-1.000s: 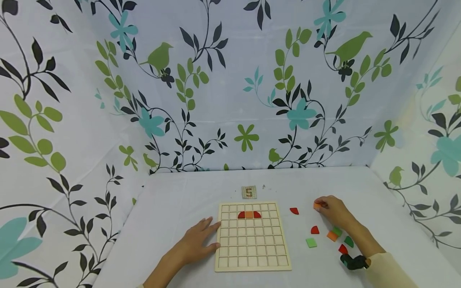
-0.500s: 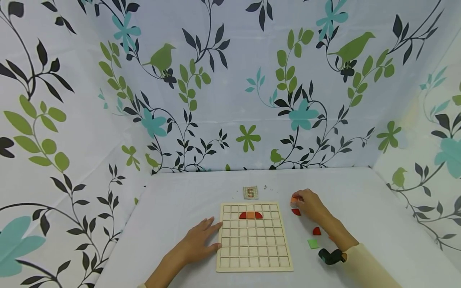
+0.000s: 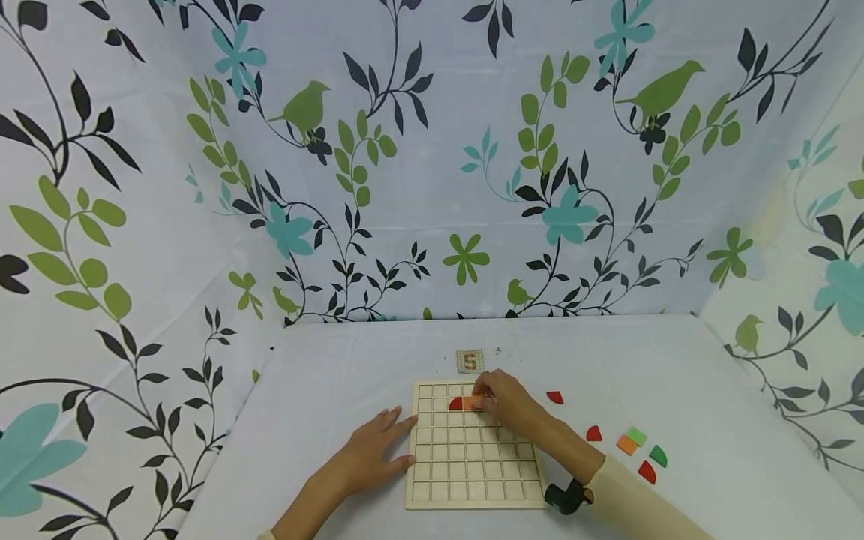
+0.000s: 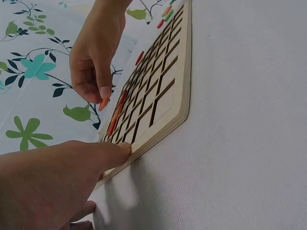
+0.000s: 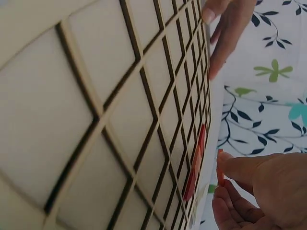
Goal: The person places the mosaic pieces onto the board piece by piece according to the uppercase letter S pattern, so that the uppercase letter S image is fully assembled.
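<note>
A wooden grid board (image 3: 472,472) lies on the table. My left hand (image 3: 378,451) rests at its left edge, fingers spread and thumb touching the rim. My right hand (image 3: 508,405) is over the board's far part, pinching a small orange tile (image 5: 220,167) between thumb and fingers; the left wrist view shows this orange tile (image 4: 103,104) just above the board. In the grid sit a red quarter-round piece (image 3: 455,403) and an orange square (image 3: 469,403). A second red piece, hidden by my right hand in the head view, shows in the right wrist view.
A small pattern card (image 3: 469,361) lies behind the board. To the right are loose pieces: a red one (image 3: 555,397) near the board, another red one (image 3: 593,433), an orange square (image 3: 627,445), a light green square (image 3: 637,435), a dark green piece (image 3: 658,455) and a red piece (image 3: 646,472).
My right hand has carried the orange tile leftward from the loose pieces to over the board. Its forearm now covers a light green square seen earlier. My left hand stays at the board's edge.
</note>
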`<state>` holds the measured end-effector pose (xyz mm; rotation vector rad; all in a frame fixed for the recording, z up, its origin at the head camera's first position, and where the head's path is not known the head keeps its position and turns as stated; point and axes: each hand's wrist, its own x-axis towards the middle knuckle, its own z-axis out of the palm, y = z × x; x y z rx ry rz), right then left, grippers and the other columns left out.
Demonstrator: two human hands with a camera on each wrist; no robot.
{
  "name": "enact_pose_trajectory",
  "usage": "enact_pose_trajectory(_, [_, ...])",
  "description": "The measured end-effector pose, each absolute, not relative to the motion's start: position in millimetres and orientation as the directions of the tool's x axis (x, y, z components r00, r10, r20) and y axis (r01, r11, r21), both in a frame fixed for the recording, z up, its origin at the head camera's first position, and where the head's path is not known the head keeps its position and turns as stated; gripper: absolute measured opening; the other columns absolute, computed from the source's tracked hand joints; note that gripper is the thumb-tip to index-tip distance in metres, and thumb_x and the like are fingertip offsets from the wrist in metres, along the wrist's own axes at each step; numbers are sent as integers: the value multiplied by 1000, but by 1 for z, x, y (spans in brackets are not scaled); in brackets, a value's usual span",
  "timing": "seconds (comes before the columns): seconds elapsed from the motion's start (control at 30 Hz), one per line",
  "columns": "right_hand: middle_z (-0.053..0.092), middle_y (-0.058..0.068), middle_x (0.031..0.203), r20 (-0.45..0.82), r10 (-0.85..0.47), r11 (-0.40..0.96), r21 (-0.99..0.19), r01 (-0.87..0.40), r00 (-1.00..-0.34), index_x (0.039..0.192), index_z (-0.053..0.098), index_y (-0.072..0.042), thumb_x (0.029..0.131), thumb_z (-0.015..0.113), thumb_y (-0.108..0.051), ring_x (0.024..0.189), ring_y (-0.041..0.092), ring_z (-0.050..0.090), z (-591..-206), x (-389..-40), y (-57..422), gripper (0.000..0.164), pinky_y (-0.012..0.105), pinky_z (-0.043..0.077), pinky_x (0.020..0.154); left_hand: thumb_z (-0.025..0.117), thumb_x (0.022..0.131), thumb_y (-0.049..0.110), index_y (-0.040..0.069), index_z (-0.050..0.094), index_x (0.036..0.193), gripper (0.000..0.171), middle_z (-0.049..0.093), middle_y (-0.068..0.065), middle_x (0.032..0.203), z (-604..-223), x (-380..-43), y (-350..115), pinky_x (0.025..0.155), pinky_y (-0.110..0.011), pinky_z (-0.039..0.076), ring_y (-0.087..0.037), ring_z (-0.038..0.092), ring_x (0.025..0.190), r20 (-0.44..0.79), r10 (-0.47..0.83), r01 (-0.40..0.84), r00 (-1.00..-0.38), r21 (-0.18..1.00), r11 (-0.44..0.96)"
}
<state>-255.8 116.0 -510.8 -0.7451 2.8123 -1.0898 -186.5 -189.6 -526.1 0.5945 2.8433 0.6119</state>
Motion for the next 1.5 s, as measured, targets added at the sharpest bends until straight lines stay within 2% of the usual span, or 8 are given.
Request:
enact_pose_trajectory(0.13, [60, 4, 100, 169, -527, 580, -645, -498, -833, 103, 69, -5, 101, 72, -9, 88, 16, 53, -516, -248, 100, 5, 29, 50, 74, 67, 100, 55, 22, 49, 160, 70, 37, -19, 168, -528, -188, -190, 119, -71, 33, -47, 33, 155, -81, 421, 349, -904, 430, 833])
enact_pose_trajectory(0.23, [61, 2, 100, 190, -563, 588, -592, -551, -804, 101, 70, -7, 100, 73, -11, 90, 15, 55, -523, -245, 93, 6, 29, 54, 78, 66, 100, 55, 22, 48, 160, 71, 37, -19, 168, -529, -188, -190, 119, -71, 33, -47, 33, 155, -77, 425, 353, -902, 436, 828])
enact_pose_trajectory(0.47, [63, -3, 100, 188, -581, 630, -513, -583, -792, 100, 73, -11, 99, 74, -15, 94, 14, 60, -533, -242, 90, 4, 31, 57, 84, 65, 100, 56, 23, 48, 160, 71, 36, -19, 169, -527, -188, -189, 118, -72, 32, -47, 32, 155, -87, 425, 349, -901, 437, 829])
enact_pose_trajectory(0.73, [64, 4, 104, 266, -597, 572, -520, -634, -757, 104, 76, -9, 96, 76, -6, 97, 20, 65, -533, -239, 95, 8, 29, 59, 85, 65, 100, 57, 23, 47, 160, 71, 36, -19, 169, -527, -189, -189, 118, -71, 33, -46, 33, 155, -81, 435, 364, -897, 424, 829])
enact_pose_trajectory(0.87, [65, 5, 104, 266, -610, 556, -528, -642, -746, 104, 75, -8, 97, 75, -6, 96, 20, 64, -530, -239, 94, 8, 29, 58, 83, 65, 100, 56, 22, 47, 160, 71, 36, -19, 169, -525, -189, -188, 119, -71, 32, -46, 32, 156, -83, 432, 359, -898, 429, 829])
enact_pose_trajectory(1.17, [65, 4, 111, 193, -586, 588, -567, -577, -787, 111, 75, -8, 100, 73, -9, 102, 21, 63, -524, -241, 106, 11, 35, 59, 88, 66, 99, 57, 23, 48, 160, 72, 37, -18, 169, -527, -190, -187, 118, -72, 33, -46, 32, 156, -79, 426, 356, -901, 427, 831])
enact_pose_trajectory(1.37, [68, 4, 115, 105, -435, 657, -642, -395, -894, 120, 73, -6, 102, 70, -11, 110, 24, 65, -517, -252, 141, 19, 48, 57, 97, 67, 99, 57, 24, 49, 159, 71, 37, -17, 169, -527, -190, -188, 118, -71, 34, -45, 33, 156, -87, 415, 345, -906, 416, 841])
enact_pose_trajectory(1.5, [69, 8, 120, 133, -370, 688, -626, -367, -920, 126, 71, -5, 99, 73, -9, 114, 29, 67, -515, -258, 175, 27, 51, 57, 100, 66, 99, 57, 24, 49, 160, 71, 37, -17, 169, -527, -189, -189, 118, -72, 33, -45, 32, 156, -103, 405, 329, -909, 422, 845])
